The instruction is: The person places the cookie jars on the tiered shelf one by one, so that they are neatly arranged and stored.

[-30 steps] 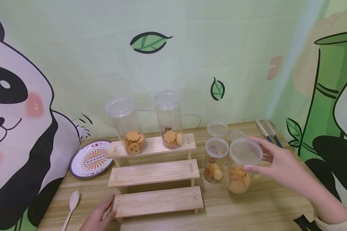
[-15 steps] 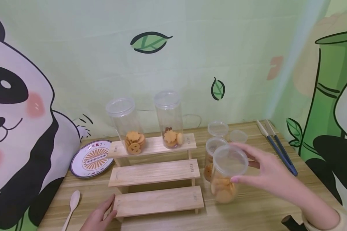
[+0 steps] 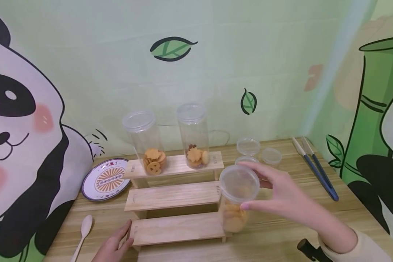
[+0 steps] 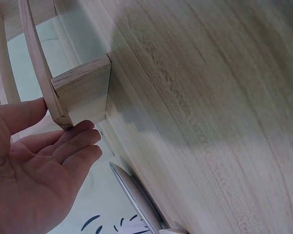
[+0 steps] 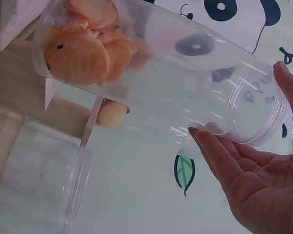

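My right hand (image 3: 281, 193) grips a clear lidded cookie jar (image 3: 235, 216) near its lid, thumb on one side and fingers on the other. Round orange cookies (image 5: 80, 58) lie in the bottom of this jar, which overlaps the right end of the lower steps in the head view. At the left end of the lowest step of the wooden three-tier display stand (image 3: 180, 229), my left hand (image 3: 112, 242) holds the board's edge between thumb and fingers. Two taller jars of cookies, a left one (image 3: 147, 145) and a right one (image 3: 194, 142), stand on the top step.
Behind the right hand are a mostly hidden jar (image 3: 246, 160) and two more clear lids or jar tops, one (image 3: 248, 146) beside another (image 3: 272, 155). Blue-handled utensils (image 3: 321, 174) lie far right. A patterned plate (image 3: 106, 180) and pale spoon (image 3: 85, 229) lie left.
My right hand has carried the jar leftward from beside the other small jar to the stand's right end. The left hand keeps its place at the lowest step.
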{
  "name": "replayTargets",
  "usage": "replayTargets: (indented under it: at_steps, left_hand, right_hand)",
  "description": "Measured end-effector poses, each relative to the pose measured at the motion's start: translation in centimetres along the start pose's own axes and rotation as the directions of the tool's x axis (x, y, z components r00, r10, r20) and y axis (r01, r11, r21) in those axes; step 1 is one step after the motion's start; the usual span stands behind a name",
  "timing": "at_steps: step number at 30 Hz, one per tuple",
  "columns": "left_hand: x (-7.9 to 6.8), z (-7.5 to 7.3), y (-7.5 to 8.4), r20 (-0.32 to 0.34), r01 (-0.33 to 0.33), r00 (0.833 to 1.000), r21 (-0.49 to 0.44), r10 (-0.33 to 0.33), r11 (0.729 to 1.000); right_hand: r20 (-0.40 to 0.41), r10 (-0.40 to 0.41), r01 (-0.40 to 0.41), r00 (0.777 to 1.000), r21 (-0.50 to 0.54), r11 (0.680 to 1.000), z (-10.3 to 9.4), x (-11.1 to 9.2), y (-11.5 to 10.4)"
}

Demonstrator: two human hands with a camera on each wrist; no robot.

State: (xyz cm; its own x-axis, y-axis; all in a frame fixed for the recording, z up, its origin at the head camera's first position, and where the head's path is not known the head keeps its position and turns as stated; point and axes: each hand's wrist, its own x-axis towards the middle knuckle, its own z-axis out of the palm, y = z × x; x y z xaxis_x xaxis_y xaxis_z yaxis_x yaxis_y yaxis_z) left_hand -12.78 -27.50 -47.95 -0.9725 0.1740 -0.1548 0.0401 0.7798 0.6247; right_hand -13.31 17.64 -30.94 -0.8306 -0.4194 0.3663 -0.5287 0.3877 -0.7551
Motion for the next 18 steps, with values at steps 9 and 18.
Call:
replayTargets:
  at_steps: [9,18]
  left_hand:
    - [-0.1,0.0,-0.1,-0.005,-0.018,1.000,-0.003,0.018,1.000]
    - [-0.2,0.0,-0.2,-0.010,-0.023,1.000,-0.002,0.023,1.000]
  right_hand:
    - [0.016,-0.075,0.073,0.997,0.087,0.994,1.8,1.8,-0.8]
    - [0.043,-0.097,0.087,0.994,0.182,0.979,3.7,3.8,-2.3]
